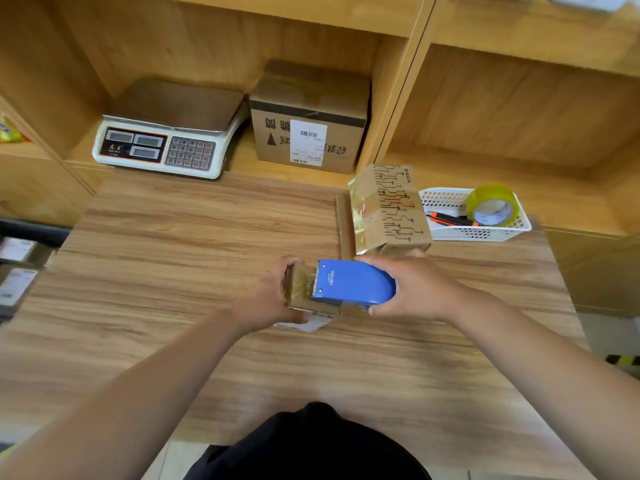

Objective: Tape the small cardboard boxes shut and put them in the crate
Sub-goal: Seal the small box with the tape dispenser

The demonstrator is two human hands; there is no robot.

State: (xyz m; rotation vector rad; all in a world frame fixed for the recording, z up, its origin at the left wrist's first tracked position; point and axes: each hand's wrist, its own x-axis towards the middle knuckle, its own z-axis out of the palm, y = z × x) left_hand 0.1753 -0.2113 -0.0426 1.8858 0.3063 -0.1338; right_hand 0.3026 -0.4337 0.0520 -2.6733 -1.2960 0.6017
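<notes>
A small cardboard box [300,289] lies mid-table with clear tape across its top. My left hand [273,299] grips its left end, fingers curled over the far edge and thumb at the near side. My right hand [412,289] holds a blue tape dispenser [353,282] on top of the box, its toothed blade pointing left. Under the box a white slip of paper [311,323] shows. Just behind stands a second small box [391,209], taped and printed with black circuit lines. No crate is in view.
A white basket [485,233] at the right holds a tape roll [491,204] and an orange-black cutter [450,219]. On the shelf at the back sit a scale [166,133] and a labelled carton [308,119]. Parcels [17,268] lie at the left edge.
</notes>
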